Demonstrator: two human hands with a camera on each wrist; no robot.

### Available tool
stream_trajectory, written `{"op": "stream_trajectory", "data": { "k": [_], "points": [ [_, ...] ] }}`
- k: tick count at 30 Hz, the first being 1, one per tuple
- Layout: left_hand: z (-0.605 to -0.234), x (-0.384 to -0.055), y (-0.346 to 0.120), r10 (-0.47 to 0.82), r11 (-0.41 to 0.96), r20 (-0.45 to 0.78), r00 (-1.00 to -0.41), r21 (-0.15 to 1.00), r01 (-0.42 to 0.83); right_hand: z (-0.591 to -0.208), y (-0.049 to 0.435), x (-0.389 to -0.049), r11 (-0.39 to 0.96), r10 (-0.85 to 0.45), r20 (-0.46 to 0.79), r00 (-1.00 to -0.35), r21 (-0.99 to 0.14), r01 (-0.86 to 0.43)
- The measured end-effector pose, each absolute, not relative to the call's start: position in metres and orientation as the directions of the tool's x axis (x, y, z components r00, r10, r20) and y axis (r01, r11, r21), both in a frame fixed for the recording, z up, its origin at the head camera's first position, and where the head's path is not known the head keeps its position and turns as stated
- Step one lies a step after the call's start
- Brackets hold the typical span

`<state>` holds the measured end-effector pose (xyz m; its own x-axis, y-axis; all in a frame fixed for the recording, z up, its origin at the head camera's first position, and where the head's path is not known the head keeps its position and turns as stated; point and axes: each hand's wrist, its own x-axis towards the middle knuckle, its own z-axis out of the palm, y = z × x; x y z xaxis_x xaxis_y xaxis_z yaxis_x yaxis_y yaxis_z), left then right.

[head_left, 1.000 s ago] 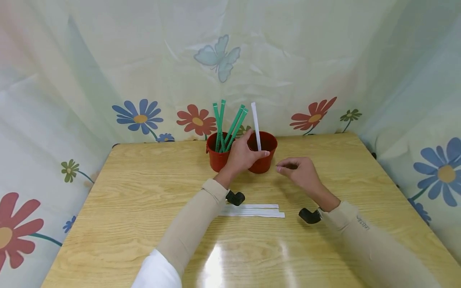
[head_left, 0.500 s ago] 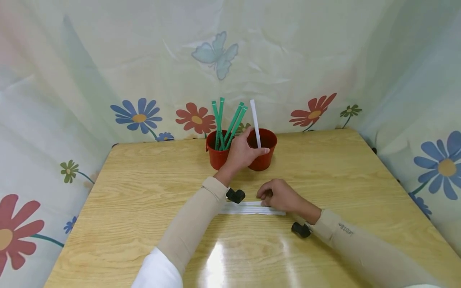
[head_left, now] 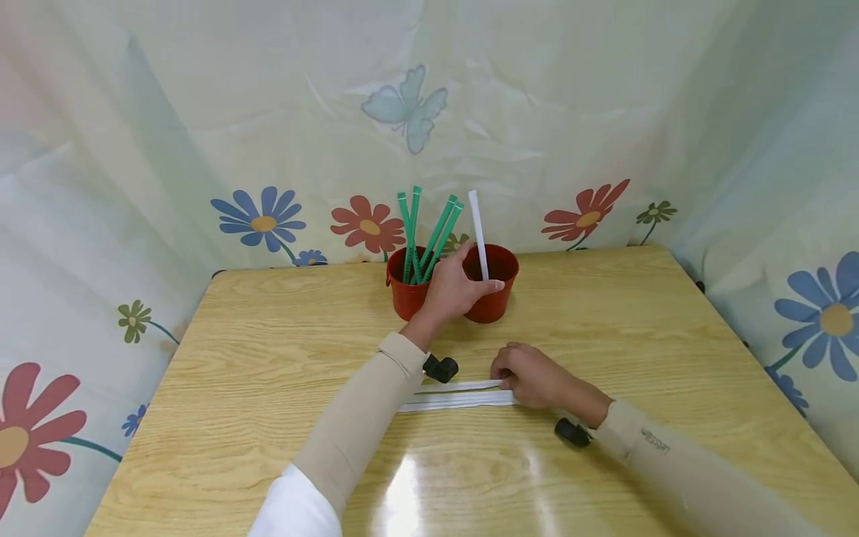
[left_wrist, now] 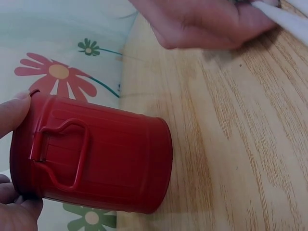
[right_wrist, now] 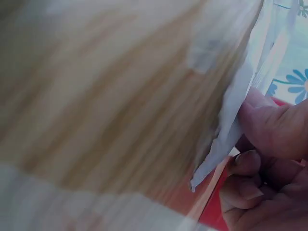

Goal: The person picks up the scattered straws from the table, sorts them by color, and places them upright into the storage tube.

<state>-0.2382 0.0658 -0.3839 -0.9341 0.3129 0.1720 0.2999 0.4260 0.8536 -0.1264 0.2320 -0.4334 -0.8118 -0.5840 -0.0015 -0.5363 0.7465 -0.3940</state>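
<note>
My left hand grips the rim of the right-hand small red bucket, which stands upright. In the left wrist view this bucket shows a wire handle, with thumb and fingers on opposite sides of its rim. One white paper-wrapped straw leans in it. Nearer the front, my right hand pinches the end of another white paper-wrapped straw. The right wrist view has this straw's crimped wrapper between thumb and fingers. Several more white straws lie flat just in front of it.
To the left, a second red bucket touches or nearly touches the first and holds several green-wrapped straws. Behind the wooden table hangs a flowered curtain, which also closes in both sides.
My right hand has come from beside the right bucket down to the white straws and now pinches one, slightly apart from the others. The left hand stays on the bucket.
</note>
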Motion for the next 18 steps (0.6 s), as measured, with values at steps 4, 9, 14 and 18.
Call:
{"op": "stream_trajectory", "data": {
  "k": [4,9,14,18],
  "points": [
    [-0.384,-0.237,0.066,0.312,0.432,0.162,-0.936,0.853,0.292,-0.434,0.243,-0.125,0.729,-0.603,0.05,-0.796,-0.371,-0.575],
    [-0.385,-0.238,0.066,0.313,0.435,0.17,-0.934,0.849,0.3,-0.428,0.257,-0.126,0.699,-0.632,0.105,-0.768,-0.352,-0.623],
    [-0.385,-0.239,0.065,0.312,0.444,0.181,-0.933,0.84,0.311,-0.422,0.269,-0.125,0.678,-0.626,0.139,-0.767,-0.39,-0.624],
    [-0.384,-0.239,0.065,0.318,0.44,0.193,-0.928,0.837,0.324,-0.416,0.276,-0.123,0.628,-0.608,0.223,-0.762,-0.453,-0.633]
  ]
}}
